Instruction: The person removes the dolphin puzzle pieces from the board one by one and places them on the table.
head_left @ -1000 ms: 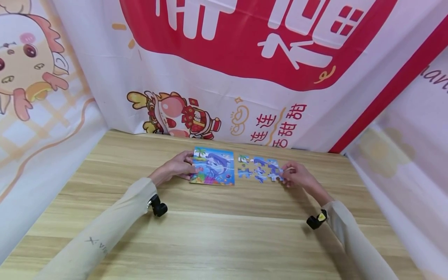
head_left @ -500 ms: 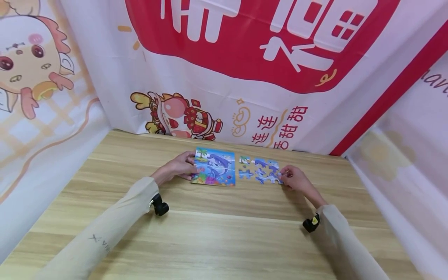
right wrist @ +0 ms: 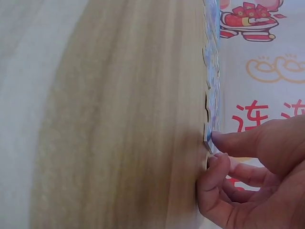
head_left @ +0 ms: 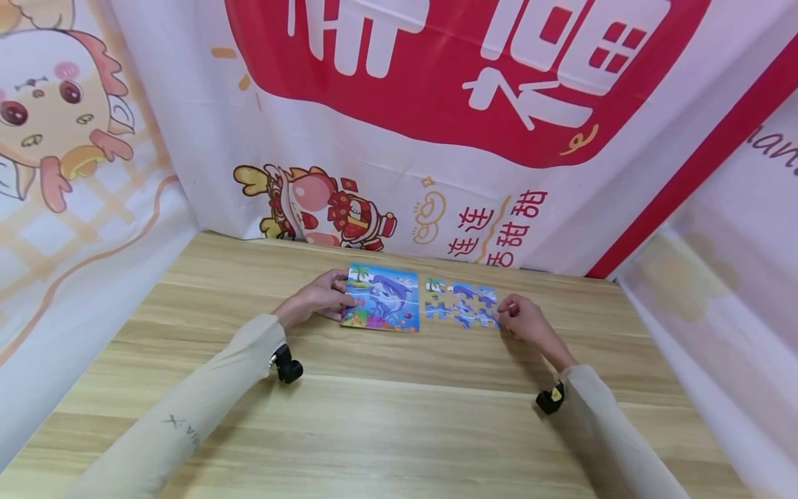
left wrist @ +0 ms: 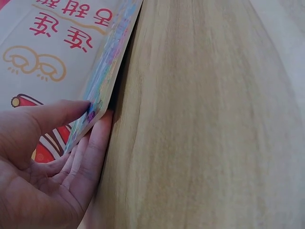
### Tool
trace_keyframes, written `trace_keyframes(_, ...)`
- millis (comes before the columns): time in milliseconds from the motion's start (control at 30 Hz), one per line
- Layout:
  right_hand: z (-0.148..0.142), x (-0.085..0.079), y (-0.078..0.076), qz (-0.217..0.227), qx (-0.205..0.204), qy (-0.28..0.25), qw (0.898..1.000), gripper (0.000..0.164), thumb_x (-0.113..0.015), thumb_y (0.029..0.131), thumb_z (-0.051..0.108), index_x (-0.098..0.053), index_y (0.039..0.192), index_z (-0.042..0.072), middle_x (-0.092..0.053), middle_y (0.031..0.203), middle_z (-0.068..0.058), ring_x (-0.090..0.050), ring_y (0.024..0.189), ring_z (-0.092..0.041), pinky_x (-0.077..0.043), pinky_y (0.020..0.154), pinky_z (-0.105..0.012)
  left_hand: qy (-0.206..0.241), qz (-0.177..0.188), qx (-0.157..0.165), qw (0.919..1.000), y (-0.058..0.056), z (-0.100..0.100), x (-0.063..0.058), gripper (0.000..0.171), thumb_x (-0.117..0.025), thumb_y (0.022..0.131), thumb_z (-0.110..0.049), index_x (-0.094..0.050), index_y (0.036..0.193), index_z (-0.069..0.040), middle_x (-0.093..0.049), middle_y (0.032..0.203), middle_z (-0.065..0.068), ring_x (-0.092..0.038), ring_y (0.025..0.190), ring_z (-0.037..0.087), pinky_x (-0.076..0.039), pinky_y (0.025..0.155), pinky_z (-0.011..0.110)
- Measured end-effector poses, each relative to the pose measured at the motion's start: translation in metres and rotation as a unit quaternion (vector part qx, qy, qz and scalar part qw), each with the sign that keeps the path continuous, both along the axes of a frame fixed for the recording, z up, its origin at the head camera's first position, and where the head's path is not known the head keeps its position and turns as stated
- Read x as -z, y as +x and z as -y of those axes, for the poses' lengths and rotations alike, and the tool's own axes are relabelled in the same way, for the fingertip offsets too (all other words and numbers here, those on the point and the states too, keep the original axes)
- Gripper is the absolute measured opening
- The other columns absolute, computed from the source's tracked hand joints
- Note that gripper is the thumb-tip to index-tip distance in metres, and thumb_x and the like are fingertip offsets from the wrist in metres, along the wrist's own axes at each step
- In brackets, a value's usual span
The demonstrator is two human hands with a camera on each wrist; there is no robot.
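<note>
Printed cloth [head_left: 399,149] hangs behind and beside the wood-grain table [head_left: 399,430] that I am looking down on from afar. Toward the cloth lies my landmark, the dolphin board [head_left: 383,299], its picture facing up. Just beyond the board's right edge, with bare wood between, the loose puzzle pieces [head_left: 463,308] lie in a small group, palm tree nearest the board; gaps show among them, and I cannot tell which tabs are locked. At the board's left edge, the left hand [head_left: 321,294] pinches it, thumb above and fingers beneath. Past the pieces, on the side away from the board, the right hand [head_left: 525,320] pinches the end piece [right wrist: 208,137], fingers curled.

As I judge it, settling that end piece calls for a light pinch: keep it flat, match tab to notch before pressing, and avoid nudging its neighbours, while the left hand steadies the board.

Compared with a second ago, the right hand sits slightly closer to the board; the left hand's hold and the board look unchanged.
</note>
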State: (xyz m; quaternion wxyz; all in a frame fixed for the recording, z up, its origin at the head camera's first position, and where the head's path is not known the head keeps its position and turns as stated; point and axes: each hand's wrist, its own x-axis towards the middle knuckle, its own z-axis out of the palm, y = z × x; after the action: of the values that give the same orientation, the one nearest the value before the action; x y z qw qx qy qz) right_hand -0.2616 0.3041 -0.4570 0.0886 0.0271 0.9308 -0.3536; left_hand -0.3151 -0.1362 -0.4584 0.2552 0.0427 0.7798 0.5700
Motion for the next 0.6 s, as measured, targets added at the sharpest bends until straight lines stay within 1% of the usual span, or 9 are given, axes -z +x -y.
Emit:
trace_keyframes(133,0.0045,0.001,0.0035,-0.009,0.009,0.013,1.0,0.018,-0.064,0.104,0.013,-0.058,0.113,-0.001,-0.062,0.091,-0.012,-0.057,0.07,-0.019,-0.053,0.056,-0.027,0.001,0.002,-0.001,1.0,0.0011,-0.0003,-0.0002,0.078,-0.069,0.102,-0.014,-0.023,0.164,-0.005,-0.052,0.121,0.012,-0.061,0.083,0.015,-0.065,0.066,0.028)
trace_keyframes(233,0.0078,0.0017,0.0041,-0.018,0.01,0.039,0.999,0.02,-0.066,0.103,0.015,-0.057,0.113,0.0,-0.065,0.097,-0.015,-0.06,0.076,-0.021,-0.055,0.06,-0.028,0.001,0.005,-0.003,1.0,0.0012,-0.0005,-0.0005,0.075,-0.065,0.105,-0.019,-0.022,0.164,-0.005,-0.058,0.123,0.014,-0.062,0.079,0.015,-0.065,0.065,0.028)
trace_keyframes(300,0.0093,0.0018,0.0038,-0.022,0.009,0.054,0.998,0.023,-0.067,0.103,0.017,-0.057,0.114,0.0,-0.066,0.1,-0.016,-0.061,0.079,-0.021,-0.056,0.062,-0.029,0.0,0.006,-0.005,1.0,0.0014,-0.0007,-0.0008,0.075,-0.065,0.105,-0.02,-0.022,0.164,-0.004,-0.059,0.123,0.015,-0.062,0.077,0.015,-0.065,0.064,0.029)
trace_keyframes(400,0.0104,0.0012,0.0035,-0.022,0.015,0.063,0.998,0.026,-0.068,0.103,0.02,-0.057,0.116,0.0,-0.066,0.101,-0.016,-0.061,0.079,-0.021,-0.056,0.063,-0.029,-0.001,0.004,-0.009,1.0,0.0011,-0.0016,-0.0009,0.078,-0.068,0.103,-0.017,-0.022,0.165,-0.005,-0.056,0.122,0.013,-0.062,0.078,0.015,-0.065,0.065,0.029)
trace_keyframes(500,0.0096,0.0002,0.0029,-0.016,0.02,0.059,0.998,0.027,-0.068,0.104,0.021,-0.056,0.117,0.001,-0.065,0.101,-0.015,-0.06,0.078,-0.021,-0.056,0.062,-0.029,-0.002,0.004,-0.011,0.9999,0.0005,-0.0022,-0.0013,0.08,-0.071,0.1,-0.013,-0.024,0.164,-0.005,-0.051,0.12,0.011,-0.062,0.081,0.016,-0.065,0.065,0.029)
trace_keyframes(600,0.0083,-0.0001,0.0018,-0.014,0.023,0.055,0.998,0.027,-0.068,0.103,0.021,-0.056,0.116,0.001,-0.064,0.101,-0.015,-0.059,0.078,-0.021,-0.055,0.062,-0.028,-0.005,0.006,-0.007,0.9999,0.0,-0.0022,-0.0021,0.082,-0.073,0.099,-0.012,-0.025,0.164,-0.006,-0.05,0.117,0.01,-0.061,0.081,0.015,-0.065,0.065,0.028)
